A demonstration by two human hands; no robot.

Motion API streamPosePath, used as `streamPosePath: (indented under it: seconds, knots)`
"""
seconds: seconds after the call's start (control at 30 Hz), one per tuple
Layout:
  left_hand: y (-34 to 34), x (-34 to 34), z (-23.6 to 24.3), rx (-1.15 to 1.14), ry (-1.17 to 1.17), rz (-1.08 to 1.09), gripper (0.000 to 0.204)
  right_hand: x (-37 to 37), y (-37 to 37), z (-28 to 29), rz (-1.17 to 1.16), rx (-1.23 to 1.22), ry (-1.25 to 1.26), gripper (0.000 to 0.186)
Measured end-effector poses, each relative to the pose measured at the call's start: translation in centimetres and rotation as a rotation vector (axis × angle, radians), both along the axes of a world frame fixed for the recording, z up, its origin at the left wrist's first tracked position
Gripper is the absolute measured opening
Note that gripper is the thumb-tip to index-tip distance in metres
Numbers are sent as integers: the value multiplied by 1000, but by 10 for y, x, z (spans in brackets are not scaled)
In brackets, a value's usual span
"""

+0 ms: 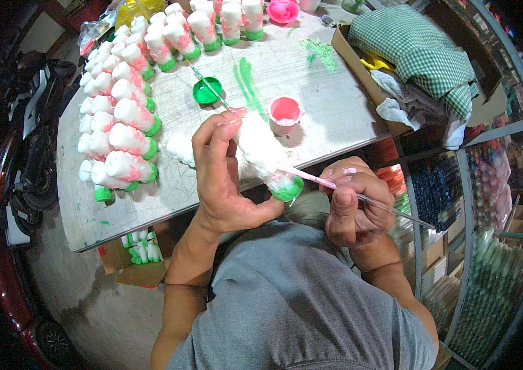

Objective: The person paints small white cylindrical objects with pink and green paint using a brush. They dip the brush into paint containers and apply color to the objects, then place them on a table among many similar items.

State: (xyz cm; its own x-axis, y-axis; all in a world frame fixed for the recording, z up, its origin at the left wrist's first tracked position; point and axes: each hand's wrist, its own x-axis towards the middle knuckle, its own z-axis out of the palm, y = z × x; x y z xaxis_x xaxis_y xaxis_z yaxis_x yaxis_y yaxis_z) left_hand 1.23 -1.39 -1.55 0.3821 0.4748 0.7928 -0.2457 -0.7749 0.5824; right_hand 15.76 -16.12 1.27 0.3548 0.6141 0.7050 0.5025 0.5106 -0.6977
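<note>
My left hand (217,185) grips a white pillar-shaped candle (257,140) by its two ends, thumb by the green base and fingertips at the top. The candle is tilted, its green end toward me, with a raised pattern near that end. In my right hand (361,200) is a thin paintbrush (310,177) with a clear handle, pinched between thumb and fingers. Its pink-coated tip touches the raised pattern just above the green base. Pink smears mark the right fingers. Beyond the candle stands a small cup of pink paint (285,113).
Rows of white candles with pink patterns and green bases (129,114) fill the table's left and back. A green paint dish (207,90) has a second brush (198,75) across it. A cardboard box with cloths (360,74) stands right; shelves (468,246) lie beyond. Another white piece (180,149) lies behind my left hand.
</note>
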Motion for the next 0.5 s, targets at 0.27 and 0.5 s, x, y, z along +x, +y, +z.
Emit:
streamPosePath:
  seconds: [0.27,0.5]
  knots:
    - [3,-4,0,-75,24,-35,108,5,-5,-1,2,50,44,11]
    - [5,-4,-4,-110,-10,-63,112,11,-10,11,117,-121,-331,49]
